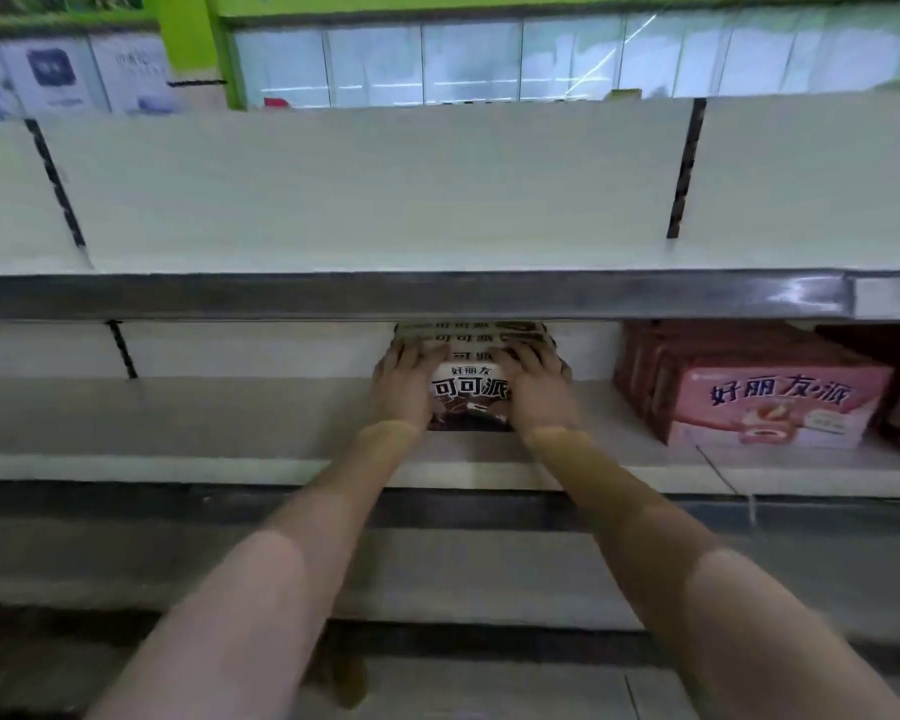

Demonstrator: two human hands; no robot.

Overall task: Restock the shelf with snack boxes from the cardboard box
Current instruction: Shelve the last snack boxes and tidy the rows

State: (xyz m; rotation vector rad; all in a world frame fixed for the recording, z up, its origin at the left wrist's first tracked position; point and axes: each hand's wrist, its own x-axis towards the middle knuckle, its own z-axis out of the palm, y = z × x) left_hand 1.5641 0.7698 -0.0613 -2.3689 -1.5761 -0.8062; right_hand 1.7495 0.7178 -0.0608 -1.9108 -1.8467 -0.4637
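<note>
Stack of brown snack boxes (471, 392) on middle shelf (230, 423), mid-width, set back from front edge. Left hand (404, 389) grips stack's left side, right hand (533, 389) its right side, fingers (520, 356) curled over top box. Pink snack boxes (770, 402) toward shelf's right end, well apart from stack.

1. Soft, even, rather dim indoor light; faint shadow beneath the upper shelf (437, 296).
2. Heavily motion-blurred throughout, print smeared.
3. Wide-angle bending at edges.
4. Pale glare streaks on background panels (468, 62).
</note>
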